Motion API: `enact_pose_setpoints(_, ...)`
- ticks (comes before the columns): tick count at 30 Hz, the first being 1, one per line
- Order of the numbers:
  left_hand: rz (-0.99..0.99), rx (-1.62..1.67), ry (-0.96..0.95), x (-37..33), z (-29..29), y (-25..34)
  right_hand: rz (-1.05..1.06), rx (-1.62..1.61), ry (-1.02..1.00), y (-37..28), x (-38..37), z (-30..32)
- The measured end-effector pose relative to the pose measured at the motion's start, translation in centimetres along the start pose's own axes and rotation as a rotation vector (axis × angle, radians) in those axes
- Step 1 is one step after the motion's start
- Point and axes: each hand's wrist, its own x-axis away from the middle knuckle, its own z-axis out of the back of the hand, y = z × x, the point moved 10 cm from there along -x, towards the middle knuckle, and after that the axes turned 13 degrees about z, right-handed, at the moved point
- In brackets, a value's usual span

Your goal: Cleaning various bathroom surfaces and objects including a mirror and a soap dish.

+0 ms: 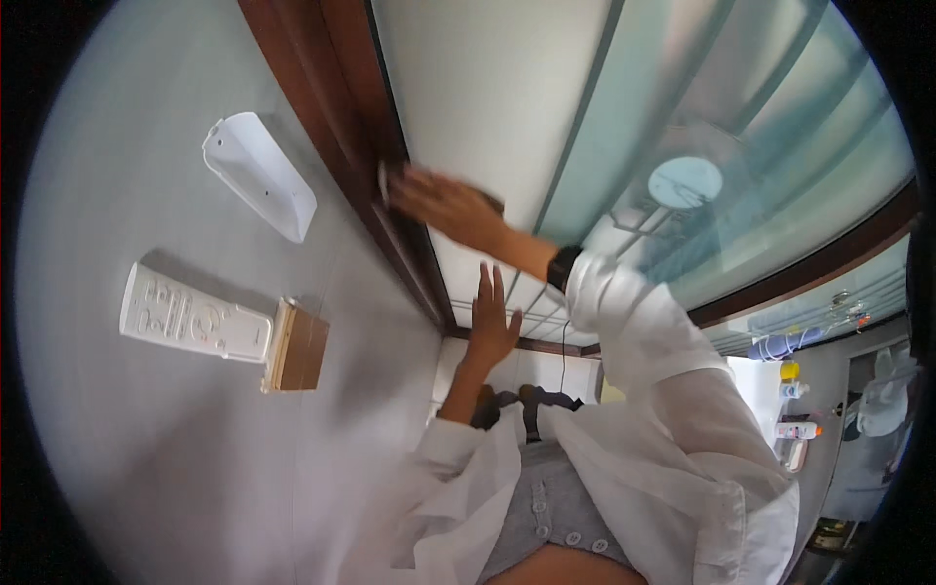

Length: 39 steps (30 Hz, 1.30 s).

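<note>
Beside grey wall (107, 205), brown frame (336, 97) borders glass pane (497, 88). R hand (453, 207) blurred at frame, fingers outstretched, can't tell if gripping; L hand (494, 330) spread, nothing in it, nr pane. Frame prob. stiff, smooth, heavy-ish; pane slick, fragile; best hold: frame's edge.

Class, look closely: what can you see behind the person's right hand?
Behind the right hand, the brown frame shows, with a pale surface beside it. A blurred whitish edge shows by the fingers; its kind is unclear. Whatever the hand covers cannot be seen.
</note>
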Motion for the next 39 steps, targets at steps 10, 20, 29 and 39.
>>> enact_pose_setpoints(10,-0.132,0.125,0.147,-2.9,6.4,1.4,0.05,-0.08,-0.135,0.1,2.5,-0.5)
enact_pose_setpoints(20,-0.35,0.344,0.17,-2.9,6.5,12.5,-0.399,0.098,0.284,18.6,1.8,18.1)
enact_pose_setpoints(29,0.165,0.646,-0.024,-0.3,-5.2,-2.3,0.178,-0.382,-0.332,-6.9,13.3,-4.0)
enact_pose_setpoints(39,-0.433,0.803,0.03,-1.5,0.0,19.3,0.079,-0.111,-0.104,10.6,12.9,10.5)
